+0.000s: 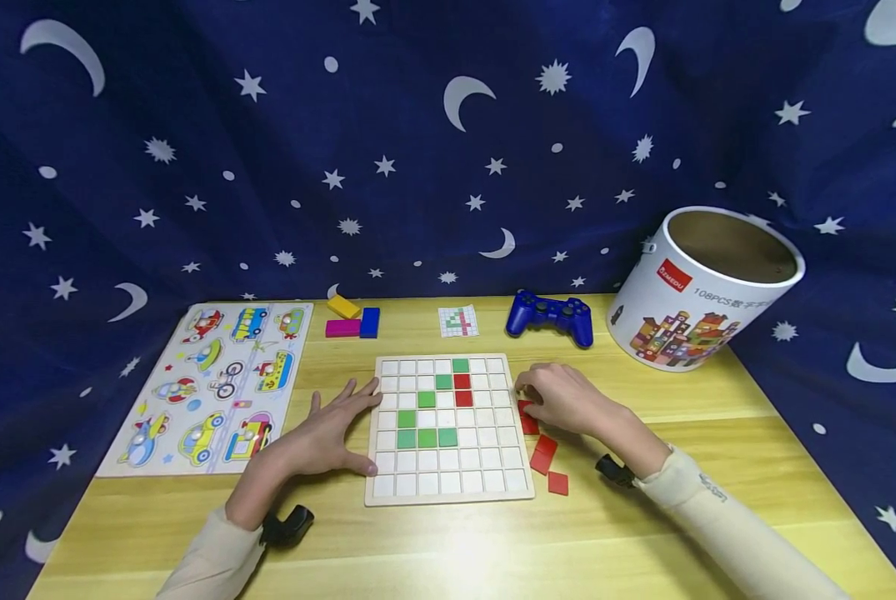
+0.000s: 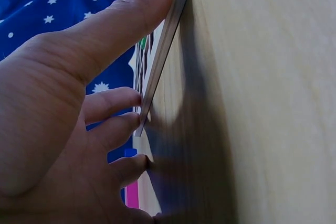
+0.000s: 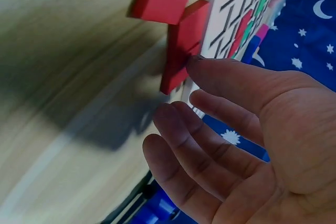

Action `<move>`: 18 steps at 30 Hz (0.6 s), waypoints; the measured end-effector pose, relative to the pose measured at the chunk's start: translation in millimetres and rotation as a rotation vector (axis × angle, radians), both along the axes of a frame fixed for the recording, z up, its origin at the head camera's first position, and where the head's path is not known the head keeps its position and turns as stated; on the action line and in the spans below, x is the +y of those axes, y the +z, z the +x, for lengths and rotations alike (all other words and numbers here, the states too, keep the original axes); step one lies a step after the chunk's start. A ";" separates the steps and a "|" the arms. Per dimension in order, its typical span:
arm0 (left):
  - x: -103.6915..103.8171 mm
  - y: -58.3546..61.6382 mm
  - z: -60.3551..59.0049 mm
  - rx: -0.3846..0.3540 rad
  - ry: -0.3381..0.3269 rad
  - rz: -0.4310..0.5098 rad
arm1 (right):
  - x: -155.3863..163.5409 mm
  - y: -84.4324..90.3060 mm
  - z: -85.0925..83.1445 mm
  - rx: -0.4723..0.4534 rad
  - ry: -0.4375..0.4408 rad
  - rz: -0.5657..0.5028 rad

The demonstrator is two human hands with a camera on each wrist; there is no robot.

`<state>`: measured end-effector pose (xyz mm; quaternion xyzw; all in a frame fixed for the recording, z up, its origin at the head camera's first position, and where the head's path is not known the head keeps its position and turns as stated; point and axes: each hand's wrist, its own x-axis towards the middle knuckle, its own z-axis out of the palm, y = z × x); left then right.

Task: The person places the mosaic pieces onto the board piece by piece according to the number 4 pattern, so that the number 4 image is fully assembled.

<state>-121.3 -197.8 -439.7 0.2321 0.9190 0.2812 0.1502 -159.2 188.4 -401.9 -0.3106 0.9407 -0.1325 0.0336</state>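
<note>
A wooden grid board [image 1: 450,492] lies on the table with green tiles [image 1: 427,438] in a stepped line and a row, and two red tiles [image 1: 463,389] in one column. Along the board's left edge my left hand [image 1: 326,433] is spread, its thumb and fingertips touching the rim. My right hand [image 1: 571,398] is at the board's right side, over loose red tiles [image 1: 543,454]. In the right wrist view the thumb tip meets a red tile [image 3: 184,43], while the other fingers bend loosely and hold nothing.
Behind the board lie a small pattern card [image 1: 458,322], a blue game controller [image 1: 548,317] and several coloured blocks [image 1: 342,327]. A vehicle picture puzzle board [image 1: 185,417] is at the left. The white bucket [image 1: 698,292] stands back right, near the starry curtain [image 1: 417,125].
</note>
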 end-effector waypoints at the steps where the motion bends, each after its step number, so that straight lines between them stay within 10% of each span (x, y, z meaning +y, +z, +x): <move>1: 0.1 0.1 0.0 -0.002 0.000 -0.002 | 0.5 -0.5 -0.4 -0.005 -0.003 0.002; 18: -0.4 1.6 0.3 -0.003 -0.002 -0.001 | 4.6 -5.7 -4.9 0.029 -0.001 0.003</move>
